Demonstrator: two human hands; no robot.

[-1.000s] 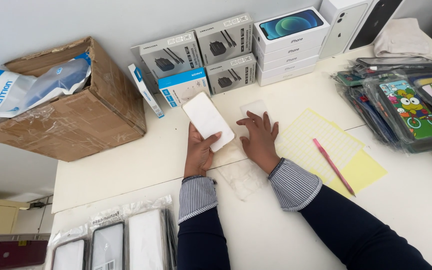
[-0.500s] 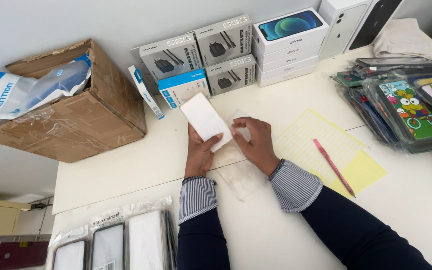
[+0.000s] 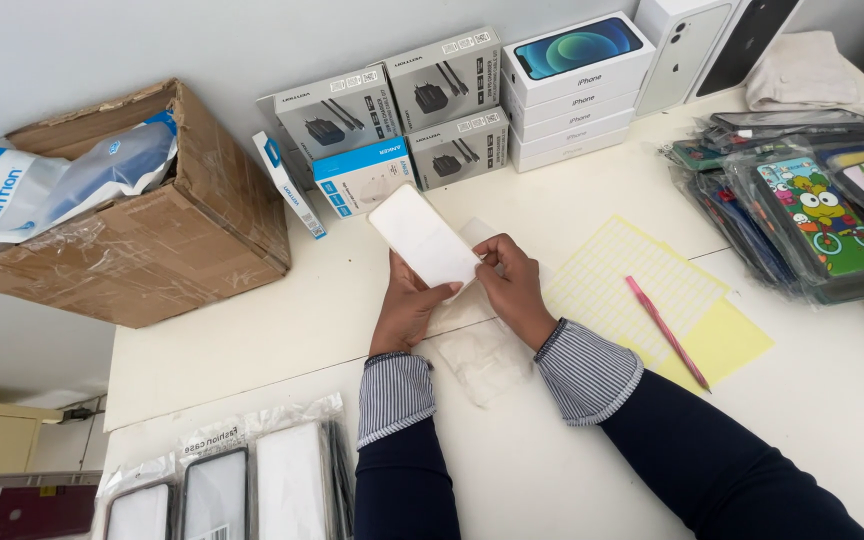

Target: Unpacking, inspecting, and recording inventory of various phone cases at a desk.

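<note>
My left grip [image 3: 407, 305] clamps the flat white case [image 3: 422, 240] from below, raised off the surface [image 3: 282, 330]; my right grip [image 3: 512, 285] pinches its clear sleeve [image 3: 472, 232] at the near corner. A hasty tug could tear the film or send the case sliding toward the boxes [image 3: 372, 170] beyond.

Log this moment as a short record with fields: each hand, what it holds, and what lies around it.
left hand: holds a white flat rectangular item from below, tilted up off the table
right hand: pinches the item's near right edge, at a clear plastic sleeve
under the hands: crumpled clear wrapper on the white table
right of hands: yellow label sheets with a pink pen on top
far right: bagged phone cases
behind: stacked boxes
left: open cardboard box
</note>
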